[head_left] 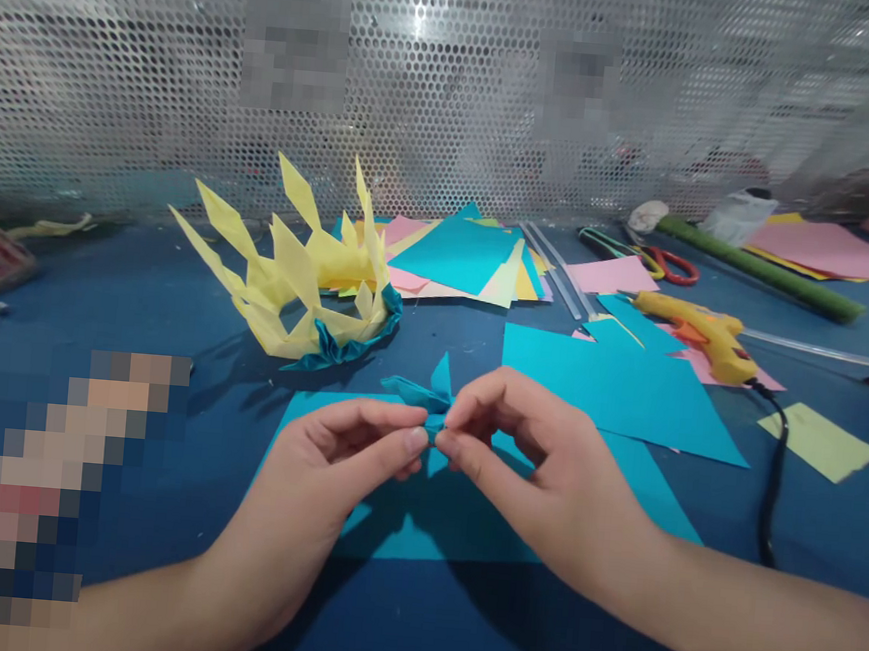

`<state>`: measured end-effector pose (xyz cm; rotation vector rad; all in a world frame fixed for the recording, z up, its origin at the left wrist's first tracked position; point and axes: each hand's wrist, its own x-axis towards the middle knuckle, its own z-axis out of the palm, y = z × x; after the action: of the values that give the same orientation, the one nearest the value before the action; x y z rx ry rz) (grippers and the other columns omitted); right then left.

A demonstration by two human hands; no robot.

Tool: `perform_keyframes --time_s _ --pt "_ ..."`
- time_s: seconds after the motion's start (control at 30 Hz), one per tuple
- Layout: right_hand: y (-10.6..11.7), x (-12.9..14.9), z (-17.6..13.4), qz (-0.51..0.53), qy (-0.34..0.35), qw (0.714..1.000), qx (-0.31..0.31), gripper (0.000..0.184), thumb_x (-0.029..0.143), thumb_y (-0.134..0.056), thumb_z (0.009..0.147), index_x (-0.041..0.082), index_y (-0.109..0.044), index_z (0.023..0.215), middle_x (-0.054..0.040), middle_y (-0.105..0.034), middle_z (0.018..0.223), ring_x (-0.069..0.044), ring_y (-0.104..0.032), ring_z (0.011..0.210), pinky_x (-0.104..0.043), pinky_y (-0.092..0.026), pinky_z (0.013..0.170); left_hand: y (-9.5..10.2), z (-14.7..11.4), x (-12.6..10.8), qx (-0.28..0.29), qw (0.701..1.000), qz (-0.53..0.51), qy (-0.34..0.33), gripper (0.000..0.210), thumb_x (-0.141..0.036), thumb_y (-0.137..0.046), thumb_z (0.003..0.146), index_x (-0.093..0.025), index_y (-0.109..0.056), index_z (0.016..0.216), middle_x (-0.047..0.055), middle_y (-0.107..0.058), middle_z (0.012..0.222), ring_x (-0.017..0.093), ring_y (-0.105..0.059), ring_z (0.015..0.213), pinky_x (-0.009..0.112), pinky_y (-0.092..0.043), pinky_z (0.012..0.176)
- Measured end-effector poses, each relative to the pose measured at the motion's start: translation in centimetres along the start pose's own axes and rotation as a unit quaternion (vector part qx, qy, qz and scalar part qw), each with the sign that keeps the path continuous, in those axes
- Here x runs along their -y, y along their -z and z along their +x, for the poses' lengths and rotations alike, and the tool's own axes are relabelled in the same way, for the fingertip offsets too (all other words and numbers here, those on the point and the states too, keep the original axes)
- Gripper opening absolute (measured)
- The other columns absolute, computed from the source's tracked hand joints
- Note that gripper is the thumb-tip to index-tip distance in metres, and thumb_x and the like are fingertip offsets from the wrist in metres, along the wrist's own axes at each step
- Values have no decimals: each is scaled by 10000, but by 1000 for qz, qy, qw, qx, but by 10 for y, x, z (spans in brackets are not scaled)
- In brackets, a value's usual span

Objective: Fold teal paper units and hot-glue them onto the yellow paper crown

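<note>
Hands pinch paper petals pointing away.

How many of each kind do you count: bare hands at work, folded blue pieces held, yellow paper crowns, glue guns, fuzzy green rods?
Hands, left hand and right hand: 2
Held folded blue piece: 1
Yellow paper crown: 1
Glue gun: 1
Fuzzy green rod: 1
Total: 6
</note>
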<state>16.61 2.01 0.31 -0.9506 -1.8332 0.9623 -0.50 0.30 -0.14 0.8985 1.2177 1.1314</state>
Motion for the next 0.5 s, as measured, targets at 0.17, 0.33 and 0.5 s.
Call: perform_keyframes --time_s 0.17,0.33,0.5 --pt "3 -3 -2 -70 132 988 42 162 96 -492 907 210 -575 987 -3 -667 901 -98 -622 777 -188 -485 708 1 1 3 -32 999 22 -4 138 -354 -754 728 -287 -765 848 -53 -750 789 89 -610 774 127 -445 706" --pt "6 -8 -1 -124 149 978 76 174 143 -533 915 223 -592 1058 3 -699 943 -100 -650 817 -167 -491 728 1 -1 5 5 998 54 -34 170 -309 -707 770 -368 -753 923 -84 -757 966 112 -638 935 135 -457 792" --pt "11 -11 0 -172 189 962 100 143 190 -503 952 211 -579 1072 -7 -705 977 -100 -652 805 -167 -474 690 2 -6 8 36 988 106 -102 302 -219 -694 754 -423 -718 976 -107 -731 1015 126 -646 913 186 -499 778"
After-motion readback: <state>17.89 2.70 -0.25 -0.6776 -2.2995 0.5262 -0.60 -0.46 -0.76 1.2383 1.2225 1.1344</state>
